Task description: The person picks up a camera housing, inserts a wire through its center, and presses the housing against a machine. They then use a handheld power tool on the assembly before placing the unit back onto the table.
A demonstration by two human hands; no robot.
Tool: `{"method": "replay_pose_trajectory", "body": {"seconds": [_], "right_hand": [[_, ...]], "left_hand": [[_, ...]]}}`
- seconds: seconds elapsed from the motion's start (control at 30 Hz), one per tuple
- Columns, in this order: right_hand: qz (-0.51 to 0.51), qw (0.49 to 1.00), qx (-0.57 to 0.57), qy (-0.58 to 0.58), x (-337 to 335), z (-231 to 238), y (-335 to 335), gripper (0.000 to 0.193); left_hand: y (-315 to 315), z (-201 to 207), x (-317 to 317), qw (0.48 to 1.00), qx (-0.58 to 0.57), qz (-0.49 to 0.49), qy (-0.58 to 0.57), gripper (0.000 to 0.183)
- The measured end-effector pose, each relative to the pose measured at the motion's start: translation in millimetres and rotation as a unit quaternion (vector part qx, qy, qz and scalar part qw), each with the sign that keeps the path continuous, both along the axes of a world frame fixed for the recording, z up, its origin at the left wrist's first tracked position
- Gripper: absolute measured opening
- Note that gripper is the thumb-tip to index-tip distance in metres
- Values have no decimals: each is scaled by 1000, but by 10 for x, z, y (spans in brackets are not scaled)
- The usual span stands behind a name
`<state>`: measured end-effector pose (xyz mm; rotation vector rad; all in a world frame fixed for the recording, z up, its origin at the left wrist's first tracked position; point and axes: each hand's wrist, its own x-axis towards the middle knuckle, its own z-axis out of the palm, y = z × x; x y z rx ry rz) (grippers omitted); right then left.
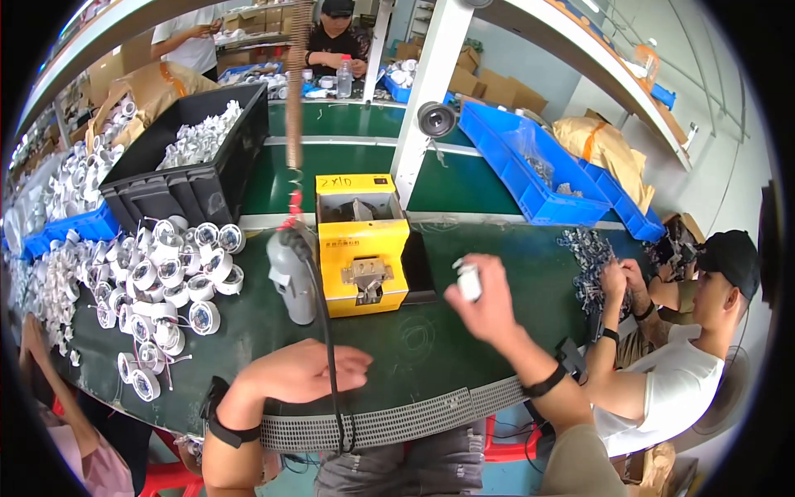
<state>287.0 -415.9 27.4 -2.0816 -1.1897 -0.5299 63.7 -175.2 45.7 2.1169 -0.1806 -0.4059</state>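
One small white part sits pinched in your right hand over the counter, left hand fingers loosely parted; probably a carrying step, calling for steady grip.

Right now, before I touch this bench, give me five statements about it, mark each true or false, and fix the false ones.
1. The right hand holds a small white part. True.
2. The left hand grips the gray tool. False: it is apart from it.
3. Round white units lie left of the gray tool. True.
4. The yellow box stands left of the gray tool. False: it stands right.
5. The black bin contains white pieces. True.
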Motion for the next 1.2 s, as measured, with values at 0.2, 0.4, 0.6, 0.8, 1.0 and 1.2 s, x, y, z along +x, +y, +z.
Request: {"method": "replay_pose_trajectory", "body": {"seconds": [0.2, 0.4, 0.6, 0.8, 1.0, 1.2], "right_hand": [[226, 973, -44, -28, -912, 148, 533, 74], [261, 958, -20, 120, -886, 156, 558, 78], [266, 702, 34, 660, -587, 55, 452, 25], [328, 668, -14, 668, -488, 23, 448, 20], [297, 693, 16, 657, -508, 36, 444, 17], [305, 881, 18, 361, -621, -64, 457, 9]], "left_hand": [[-202, -209, 106, 925, -372, 77, -23, 73], [-224, -285, 189, 845, -501, 185, 27, 70], [-198, -209, 208, 876, -443, 188, 37, 73], [-138, -316, 203, 888, -414, 201, 14, 66], [-140, -326, 173, 861, -457, 222, 10, 55], [-199, -257, 212, 798, -548, 248, 38, 46]]}}
